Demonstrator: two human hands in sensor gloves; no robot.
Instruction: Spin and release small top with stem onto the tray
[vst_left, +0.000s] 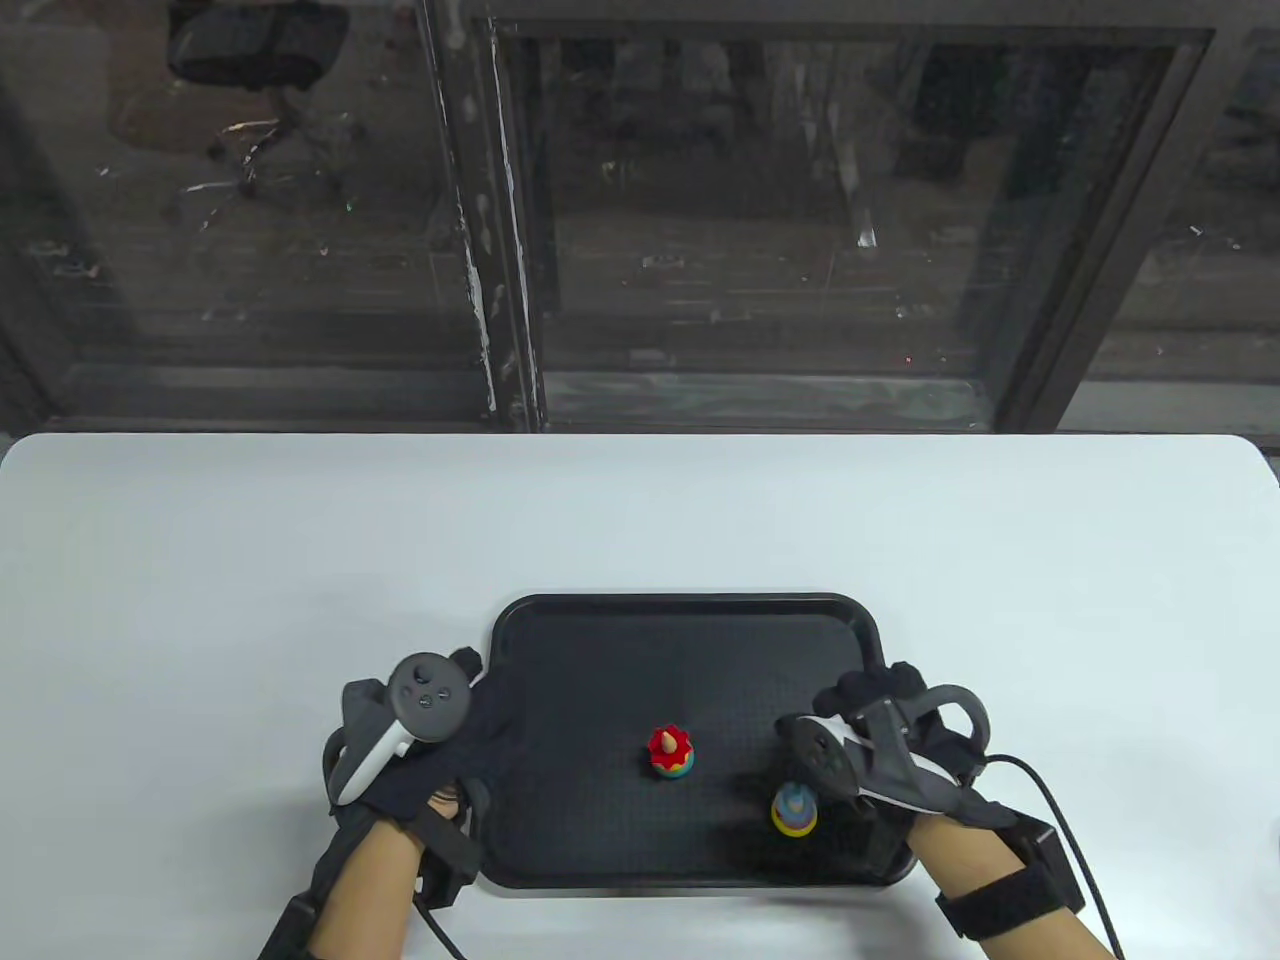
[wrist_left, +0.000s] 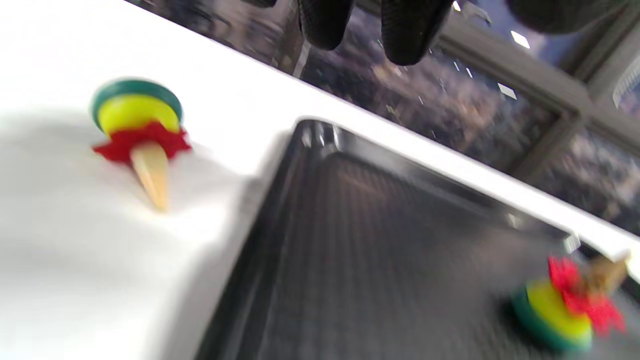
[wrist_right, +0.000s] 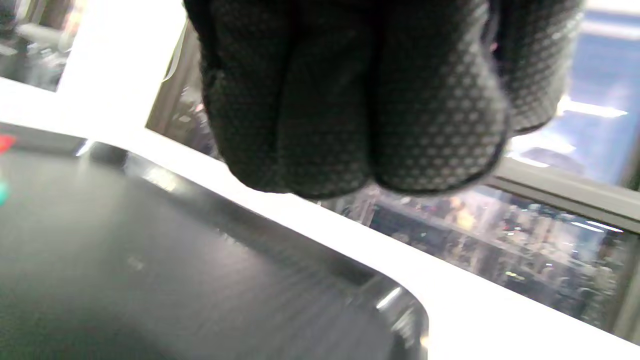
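Observation:
A black tray lies at the table's near middle. On it a small top stands upright near the front right corner, its blue, yellow and pink bands smeared. My right hand hovers just behind and to the right of it, not touching. In the right wrist view its fingers are bunched and curled with nothing in them. A red-collared top with a wooden stem lies tilted mid-tray, also seen as the tilted top. My left hand rests at the tray's left rim, its fingertips holding nothing.
A third top, green, yellow and red with a wooden stem, lies on its side on the white table just left of the tray; the left hand hides it in the table view. A cable trails from the right wrist.

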